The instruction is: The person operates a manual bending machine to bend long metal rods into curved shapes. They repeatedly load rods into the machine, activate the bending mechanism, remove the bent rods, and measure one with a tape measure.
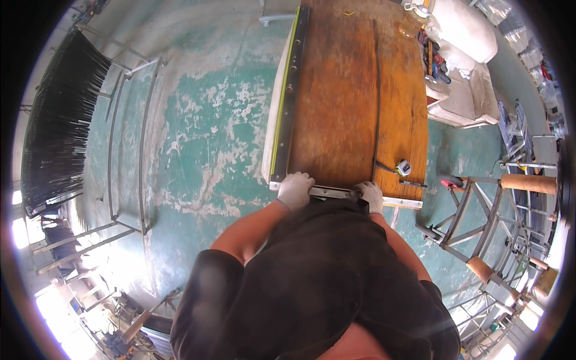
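In front of me stands a long wooden workbench [399,108], its brown top worn and its near edge faced with a pale metal strip [330,192]. My left hand [295,191], in a whitish glove, has its fingers curled over this edge close to the left corner. Farther right, my right hand [370,195], also gloved, is closed at the edge beside the near end of a thin dark strip [376,90] that runs lengthwise along the top. Whatever lies under the fingers of either hand is hidden. A tape measure [403,168] rests right of my right hand, near a slim dark tool [413,184].
Down the bench's left side runs a dark perforated metal rail [294,78] with a yellow-green line. Tools [438,63] and a cream sofa [465,99] are at the far right. A wheeled metal frame [480,216] stands right; a rack of black strands [60,126] is left.
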A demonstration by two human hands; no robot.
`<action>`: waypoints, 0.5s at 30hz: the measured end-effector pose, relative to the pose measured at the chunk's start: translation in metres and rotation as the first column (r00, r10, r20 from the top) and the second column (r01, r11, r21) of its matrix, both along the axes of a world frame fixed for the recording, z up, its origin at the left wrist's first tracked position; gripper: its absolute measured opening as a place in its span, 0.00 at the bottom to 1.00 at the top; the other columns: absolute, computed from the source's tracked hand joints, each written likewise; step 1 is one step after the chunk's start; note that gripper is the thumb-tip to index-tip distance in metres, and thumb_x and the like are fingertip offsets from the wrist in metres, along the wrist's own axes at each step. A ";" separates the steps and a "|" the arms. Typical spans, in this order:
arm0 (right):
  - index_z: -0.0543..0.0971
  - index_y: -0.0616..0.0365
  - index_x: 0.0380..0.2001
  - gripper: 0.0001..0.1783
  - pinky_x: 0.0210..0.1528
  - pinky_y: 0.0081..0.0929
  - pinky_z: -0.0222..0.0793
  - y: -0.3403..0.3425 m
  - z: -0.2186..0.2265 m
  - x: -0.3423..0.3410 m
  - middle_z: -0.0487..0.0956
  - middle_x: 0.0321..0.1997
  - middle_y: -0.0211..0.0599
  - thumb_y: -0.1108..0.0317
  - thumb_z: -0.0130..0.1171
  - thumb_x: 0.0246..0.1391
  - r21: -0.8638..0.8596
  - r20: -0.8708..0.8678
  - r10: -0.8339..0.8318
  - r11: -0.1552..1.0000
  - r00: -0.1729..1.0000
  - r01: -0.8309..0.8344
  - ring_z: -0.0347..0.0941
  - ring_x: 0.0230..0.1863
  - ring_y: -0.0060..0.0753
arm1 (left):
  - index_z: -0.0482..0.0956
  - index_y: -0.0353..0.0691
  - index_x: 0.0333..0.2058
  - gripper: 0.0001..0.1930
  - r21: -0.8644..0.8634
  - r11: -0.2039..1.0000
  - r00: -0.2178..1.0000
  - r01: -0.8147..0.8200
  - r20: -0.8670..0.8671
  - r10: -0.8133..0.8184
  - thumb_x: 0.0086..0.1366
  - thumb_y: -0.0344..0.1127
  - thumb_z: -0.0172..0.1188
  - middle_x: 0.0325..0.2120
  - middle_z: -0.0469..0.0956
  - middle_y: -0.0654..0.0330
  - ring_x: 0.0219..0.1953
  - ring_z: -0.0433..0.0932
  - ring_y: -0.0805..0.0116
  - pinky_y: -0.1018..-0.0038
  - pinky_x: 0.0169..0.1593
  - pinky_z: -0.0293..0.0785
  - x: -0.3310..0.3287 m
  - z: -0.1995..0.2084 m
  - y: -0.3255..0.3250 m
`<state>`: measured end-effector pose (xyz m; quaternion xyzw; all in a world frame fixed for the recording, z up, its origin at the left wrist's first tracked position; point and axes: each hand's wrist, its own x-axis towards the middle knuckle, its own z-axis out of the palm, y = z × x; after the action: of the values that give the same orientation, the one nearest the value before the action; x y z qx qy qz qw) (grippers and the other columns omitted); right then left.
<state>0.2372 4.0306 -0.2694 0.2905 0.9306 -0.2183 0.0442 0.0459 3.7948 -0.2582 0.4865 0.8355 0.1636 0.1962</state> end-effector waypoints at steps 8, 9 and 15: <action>0.81 0.63 0.52 0.27 0.58 0.52 0.79 0.023 0.003 -0.021 0.85 0.51 0.60 0.61 0.68 0.49 -0.042 0.237 -0.549 0.819 0.802 0.573 0.83 0.55 0.65 | 0.86 0.40 0.40 0.10 -0.143 0.989 0.985 -0.032 0.164 0.056 0.63 0.36 0.62 0.41 0.86 0.52 0.48 0.84 0.49 0.53 0.53 0.80 -0.014 0.020 0.020; 0.81 0.62 0.52 0.26 0.58 0.51 0.79 0.028 0.004 -0.024 0.86 0.51 0.60 0.62 0.67 0.49 -0.071 0.251 -0.559 0.804 0.790 0.591 0.83 0.55 0.64 | 0.87 0.39 0.42 0.12 -0.181 0.982 0.969 -0.054 0.226 0.095 0.64 0.38 0.63 0.42 0.87 0.51 0.48 0.85 0.48 0.53 0.54 0.81 -0.017 0.025 0.027; 0.84 0.63 0.45 0.20 0.50 0.32 0.78 0.031 0.096 -0.018 0.87 0.40 0.42 0.66 0.73 0.50 -0.578 0.003 -0.424 0.738 0.906 0.347 0.84 0.43 0.35 | 0.82 0.31 0.57 0.26 -0.041 0.927 0.483 -0.373 0.844 0.232 0.70 0.46 0.68 0.47 0.87 0.50 0.50 0.86 0.59 0.65 0.56 0.80 -0.010 0.070 0.087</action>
<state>0.2188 4.0613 -0.1735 0.4359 0.7435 -0.5067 0.0219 0.0358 3.8823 -0.1883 0.2068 0.6970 0.4685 0.5020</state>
